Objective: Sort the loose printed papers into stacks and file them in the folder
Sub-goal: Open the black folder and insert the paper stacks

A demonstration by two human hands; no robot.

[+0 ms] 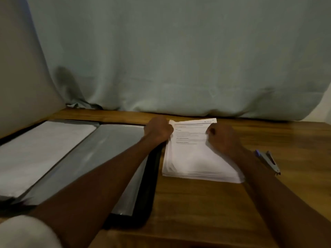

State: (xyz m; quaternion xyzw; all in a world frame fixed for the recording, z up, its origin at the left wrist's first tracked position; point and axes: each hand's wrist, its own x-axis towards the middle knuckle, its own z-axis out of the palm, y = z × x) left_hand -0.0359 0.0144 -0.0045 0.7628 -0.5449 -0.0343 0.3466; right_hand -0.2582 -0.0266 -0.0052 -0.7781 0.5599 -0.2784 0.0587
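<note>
The stack of printed papers (198, 154) lies on the wooden table (206, 203) directly between the two hands, its far edge lifted a little toward the cloth; the left hand (158, 128) is curled at the stack's far left corner, its fingers closed on the edge of the top sheets; the right hand (223, 137) sits on the stack's far right side, fingers bent down onto the paper and, as far as the blur allows, gripping the top sheets there; the top page shows lines of print, too small to read.

To the left of the left hand, partly under its forearm, the black folder (107, 158) lies open on the table, its clear sleeves catching the light; its far-left page holds a white sheet (41, 149); the folder's right edge lies just beside the stack.

Just to the right of the right forearm lies a stapler (268, 161) with a blue end, apart from the papers.

Beyond both hands a pale green cloth (179, 59) hangs down to the table's far edge.
</note>
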